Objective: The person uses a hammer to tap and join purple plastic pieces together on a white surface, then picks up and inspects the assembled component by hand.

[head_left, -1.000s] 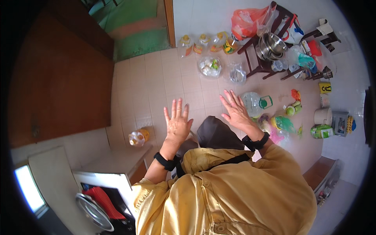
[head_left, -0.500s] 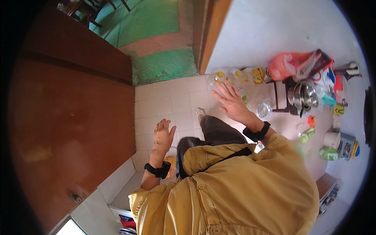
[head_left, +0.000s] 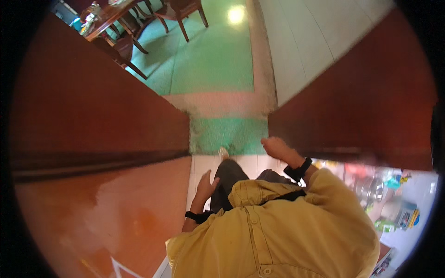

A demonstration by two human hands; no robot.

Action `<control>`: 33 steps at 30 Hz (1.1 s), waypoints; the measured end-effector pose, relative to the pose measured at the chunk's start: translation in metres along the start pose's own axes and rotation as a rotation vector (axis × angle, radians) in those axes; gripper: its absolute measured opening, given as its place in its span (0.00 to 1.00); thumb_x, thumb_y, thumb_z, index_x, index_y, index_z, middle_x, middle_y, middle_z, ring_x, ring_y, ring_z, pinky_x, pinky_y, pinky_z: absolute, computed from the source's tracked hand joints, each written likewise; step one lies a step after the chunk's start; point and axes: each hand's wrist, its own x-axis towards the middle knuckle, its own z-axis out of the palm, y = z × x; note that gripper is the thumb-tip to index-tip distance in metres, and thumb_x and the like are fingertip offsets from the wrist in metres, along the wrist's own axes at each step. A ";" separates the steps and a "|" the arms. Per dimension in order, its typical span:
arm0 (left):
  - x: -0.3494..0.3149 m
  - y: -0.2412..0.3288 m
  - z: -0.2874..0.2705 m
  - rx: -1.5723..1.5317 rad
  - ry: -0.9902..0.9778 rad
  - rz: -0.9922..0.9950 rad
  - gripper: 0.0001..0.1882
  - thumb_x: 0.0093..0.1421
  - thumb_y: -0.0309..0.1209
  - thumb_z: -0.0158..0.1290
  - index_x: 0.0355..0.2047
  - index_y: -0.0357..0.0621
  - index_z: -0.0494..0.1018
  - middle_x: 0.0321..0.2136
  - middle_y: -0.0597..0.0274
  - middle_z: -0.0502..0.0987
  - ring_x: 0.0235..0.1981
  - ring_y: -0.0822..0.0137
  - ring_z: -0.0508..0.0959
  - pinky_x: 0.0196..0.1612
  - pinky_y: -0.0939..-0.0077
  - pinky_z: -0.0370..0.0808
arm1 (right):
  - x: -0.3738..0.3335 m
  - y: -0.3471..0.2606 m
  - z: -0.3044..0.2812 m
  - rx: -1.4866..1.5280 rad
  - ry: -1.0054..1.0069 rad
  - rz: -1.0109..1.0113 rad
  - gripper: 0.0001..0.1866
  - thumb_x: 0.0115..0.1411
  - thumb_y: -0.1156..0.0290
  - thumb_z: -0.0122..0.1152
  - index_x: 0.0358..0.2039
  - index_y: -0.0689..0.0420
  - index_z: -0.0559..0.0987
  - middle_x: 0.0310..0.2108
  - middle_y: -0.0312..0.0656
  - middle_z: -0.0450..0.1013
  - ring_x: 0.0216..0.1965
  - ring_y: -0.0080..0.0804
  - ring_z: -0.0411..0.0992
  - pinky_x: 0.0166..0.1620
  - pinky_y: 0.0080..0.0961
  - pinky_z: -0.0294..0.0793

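Note:
My left hand hangs low beside my left thigh. Its fingers are stretched out with the thumb apart, and it holds nothing. My right hand is farther forward, its fingers curled in and slightly blurred; nothing shows in it. It is apart from the brown panel of the doorway on the right. Below my hands are my dark trousers, and my shoe is at the edge of the green threshold.
A brown wooden door stands at the left. Beyond the threshold lie a green floor, a wooden table and chairs. At the lower right, metal pots and a green package sit along a pale wall.
I have moved forward into the doorway, and the pots and bottles have slipped back to the lower right. My right hand went from spread fingers to curled; my left stays open.

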 end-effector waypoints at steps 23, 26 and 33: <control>0.413 0.005 -0.113 -0.172 -0.325 -0.508 0.29 0.64 0.48 0.30 0.51 0.34 0.63 0.48 0.41 0.69 0.50 0.51 0.68 0.51 0.62 0.64 | 0.323 0.261 -0.122 0.464 -0.565 0.183 0.21 0.54 0.54 0.51 0.26 0.62 0.77 0.26 0.55 0.72 0.29 0.53 0.71 0.32 0.42 0.69; 0.480 0.029 -0.137 -0.175 -0.322 -0.517 0.29 0.64 0.48 0.31 0.51 0.34 0.63 0.48 0.41 0.69 0.50 0.50 0.69 0.51 0.62 0.64 | 0.377 0.281 -0.146 0.465 -0.554 0.174 0.22 0.56 0.53 0.50 0.25 0.63 0.77 0.25 0.56 0.72 0.28 0.53 0.71 0.31 0.42 0.68; 0.685 0.085 -0.213 -0.132 -0.304 -0.459 0.29 0.64 0.48 0.31 0.51 0.34 0.63 0.47 0.41 0.69 0.49 0.49 0.69 0.50 0.61 0.65 | 0.518 0.339 -0.217 0.441 -0.494 0.119 0.25 0.58 0.52 0.47 0.21 0.64 0.76 0.24 0.58 0.71 0.27 0.55 0.70 0.29 0.43 0.67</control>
